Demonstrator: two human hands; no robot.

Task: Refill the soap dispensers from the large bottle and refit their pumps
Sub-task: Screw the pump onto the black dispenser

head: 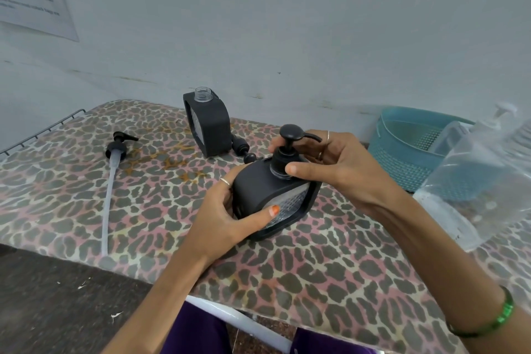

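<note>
A black soap dispenser [270, 195] stands tilted on the leopard-print table [316, 267]. My left hand [227, 215] grips its body from the left. My right hand [336, 164] pinches the collar of the black pump [287, 149] that sits in its neck. A second black dispenser [209, 126] stands behind with its clear neck bare. A loose black pump with a long white tube [110, 181] lies at the left. Another black pump [242, 149] lies behind the held dispenser, partly hidden. The large clear bottle [474, 181] stands at the right.
A blue plastic basket [402, 152] sits at the back right, behind the large bottle. A wall runs close behind the table. A wire rack edge [43, 131] shows at the far left. The table's front edge and a white frame bar [238, 322] lie near my lap.
</note>
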